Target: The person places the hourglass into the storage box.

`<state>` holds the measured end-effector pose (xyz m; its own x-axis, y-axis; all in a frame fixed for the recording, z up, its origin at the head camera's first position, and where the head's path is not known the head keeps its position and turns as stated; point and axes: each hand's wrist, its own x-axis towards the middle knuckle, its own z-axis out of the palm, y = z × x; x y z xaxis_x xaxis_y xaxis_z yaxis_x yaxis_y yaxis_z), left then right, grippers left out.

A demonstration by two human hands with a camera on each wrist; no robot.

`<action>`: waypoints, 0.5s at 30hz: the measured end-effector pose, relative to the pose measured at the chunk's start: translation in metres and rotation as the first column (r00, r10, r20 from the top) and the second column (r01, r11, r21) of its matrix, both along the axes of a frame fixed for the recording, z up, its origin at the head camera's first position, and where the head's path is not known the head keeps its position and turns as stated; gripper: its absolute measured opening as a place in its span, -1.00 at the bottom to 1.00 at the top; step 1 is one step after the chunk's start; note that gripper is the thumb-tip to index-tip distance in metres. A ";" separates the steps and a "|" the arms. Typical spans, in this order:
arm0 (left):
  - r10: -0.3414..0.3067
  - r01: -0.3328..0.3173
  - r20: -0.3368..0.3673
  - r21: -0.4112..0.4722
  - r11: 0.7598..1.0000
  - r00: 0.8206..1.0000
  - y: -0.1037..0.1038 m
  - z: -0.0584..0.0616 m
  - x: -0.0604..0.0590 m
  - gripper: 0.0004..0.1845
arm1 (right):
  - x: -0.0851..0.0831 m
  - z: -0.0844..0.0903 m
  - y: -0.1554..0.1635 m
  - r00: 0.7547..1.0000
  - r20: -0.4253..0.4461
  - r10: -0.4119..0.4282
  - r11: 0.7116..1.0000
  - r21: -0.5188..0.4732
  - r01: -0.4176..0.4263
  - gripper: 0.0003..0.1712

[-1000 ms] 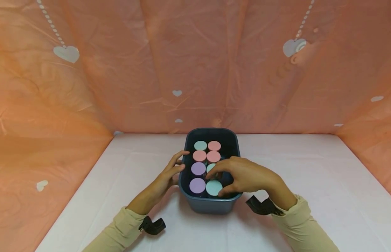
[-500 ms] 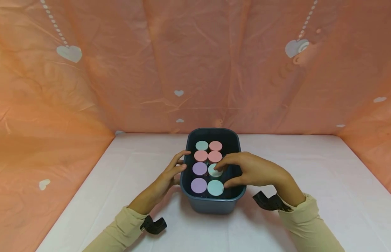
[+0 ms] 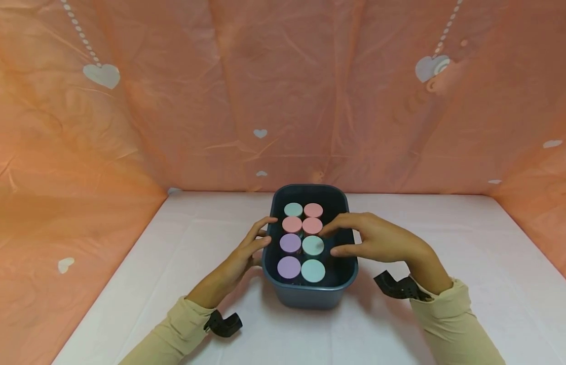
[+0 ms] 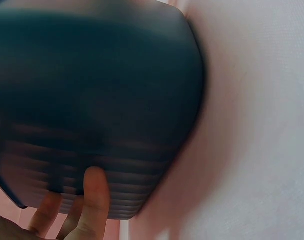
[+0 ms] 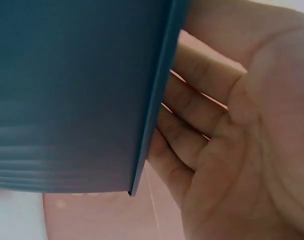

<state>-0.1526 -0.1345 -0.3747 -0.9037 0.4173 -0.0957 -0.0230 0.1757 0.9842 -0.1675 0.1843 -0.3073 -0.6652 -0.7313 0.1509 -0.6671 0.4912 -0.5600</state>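
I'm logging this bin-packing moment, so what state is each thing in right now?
Dark blue bin: upright on the table, open-topped, holding eight jars.
Jars: lids on, upright, in two rows of four.
Left hand: straight fingers resting against the bin's outer left wall.
Right hand: over the bin's right rim, fingers relaxed, holding nothing.

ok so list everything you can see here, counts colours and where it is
bin: 1, dark blue-grey, middle of the table
round lids in the bin, two columns of four: 3 pink, 3 mint, 2 purple
table cover: 1, pale pink, under the bin
backdrop sheet: orange-pink with white hearts, behind and at both sides
wrist cameras: 2, black, one on each wrist
left hand: fingers straight against the bin's left wall
right hand: over the bin's right rim, holds nothing
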 end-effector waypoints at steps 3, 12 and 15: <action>0.002 -0.002 0.002 -0.001 1.000 1.000 0.000 0.000 -0.001 -0.47 | 0.001 0.001 0.003 1.000 -0.001 -0.025 1.000 -0.010 0.025 -0.57; 0.019 -0.020 0.021 0.032 0.999 1.000 -0.006 0.006 0.002 -0.54 | 0.000 0.004 0.017 0.992 -0.014 -0.127 0.992 -0.001 0.127 -0.58; 0.020 -0.020 0.011 0.050 0.999 1.000 -0.008 0.010 0.003 -0.53 | 0.000 0.004 0.021 0.993 -0.026 -0.119 0.993 -0.014 0.118 -0.59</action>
<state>-0.1494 -0.1426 -0.3647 -0.9111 0.4036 -0.0841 -0.0361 0.1252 0.9915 -0.1679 0.2050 -0.3028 -0.7426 -0.6455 0.1784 -0.6194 0.5606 -0.5496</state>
